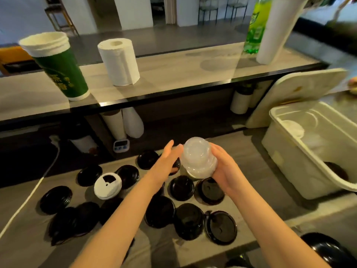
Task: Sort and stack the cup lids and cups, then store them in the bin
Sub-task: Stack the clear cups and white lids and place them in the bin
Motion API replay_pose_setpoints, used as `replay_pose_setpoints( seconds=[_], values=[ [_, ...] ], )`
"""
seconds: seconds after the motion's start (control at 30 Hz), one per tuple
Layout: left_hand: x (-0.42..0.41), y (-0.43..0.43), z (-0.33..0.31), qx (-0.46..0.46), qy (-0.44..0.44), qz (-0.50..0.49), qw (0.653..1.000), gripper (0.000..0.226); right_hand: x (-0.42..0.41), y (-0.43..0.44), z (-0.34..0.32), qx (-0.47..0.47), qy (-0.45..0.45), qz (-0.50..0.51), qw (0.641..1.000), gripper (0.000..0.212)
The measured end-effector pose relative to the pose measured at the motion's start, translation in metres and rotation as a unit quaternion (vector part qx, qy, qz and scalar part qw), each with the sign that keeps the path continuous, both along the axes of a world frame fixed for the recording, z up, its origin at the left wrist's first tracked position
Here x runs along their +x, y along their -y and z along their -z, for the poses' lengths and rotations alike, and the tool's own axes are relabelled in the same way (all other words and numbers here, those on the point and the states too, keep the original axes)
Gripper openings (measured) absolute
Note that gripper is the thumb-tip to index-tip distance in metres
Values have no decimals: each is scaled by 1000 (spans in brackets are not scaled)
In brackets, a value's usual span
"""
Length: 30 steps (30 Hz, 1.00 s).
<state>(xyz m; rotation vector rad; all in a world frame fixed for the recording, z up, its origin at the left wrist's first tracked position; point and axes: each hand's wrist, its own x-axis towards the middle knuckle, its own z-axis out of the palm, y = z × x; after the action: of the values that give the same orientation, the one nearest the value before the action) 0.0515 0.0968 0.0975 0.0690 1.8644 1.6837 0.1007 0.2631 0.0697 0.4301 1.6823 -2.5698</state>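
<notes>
My right hand (pixel 225 167) grips a stack of clear plastic dome lids (pixel 198 157) above the counter, tilted away from me. My left hand (pixel 167 159) is open with flat fingers, just left of the stack, its fingertips close to the stack's top. Several black lids (pixel 182 187) lie scattered on the grey counter (pixel 257 167) below both hands. One white lid (pixel 107 185) lies among them on the left. The white bin (pixel 289 163) stands open at the right, with clear lids and a dark lid inside.
A raised shelf (pixel 173 74) carries a stack of green paper cups (pixel 58 64), a paper towel roll (pixel 119 61), a green bottle (pixel 255 28) and a tall white cup stack (pixel 276 29). The bin's lid (pixel 295 89) leans behind it. A white cable (pixel 36 186) runs along the left; a small timer (pixel 120 145) sits under the shelf.
</notes>
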Motion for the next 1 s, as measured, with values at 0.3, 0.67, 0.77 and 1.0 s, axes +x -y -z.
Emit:
replay_pose_setpoints(
  seconds=[0.3, 0.67, 0.77, 1.0],
  values=[
    [11, -134, -5, 35, 33, 110, 993, 66, 26, -115, -25, 4, -30, 45, 999, 32],
    [19, -298, -34, 4, -49, 135, 990, 56, 41, -275, -27, 23, -52, 92, 994, 47],
    [16, -332, -35, -3, -53, 149, 987, 38, 45, -310, -23, 34, -56, 95, 993, 54],
    [15, -382, -28, 34, 46, 141, 988, 48, 35, -356, -26, 115, -22, 75, 990, 57]
  ],
)
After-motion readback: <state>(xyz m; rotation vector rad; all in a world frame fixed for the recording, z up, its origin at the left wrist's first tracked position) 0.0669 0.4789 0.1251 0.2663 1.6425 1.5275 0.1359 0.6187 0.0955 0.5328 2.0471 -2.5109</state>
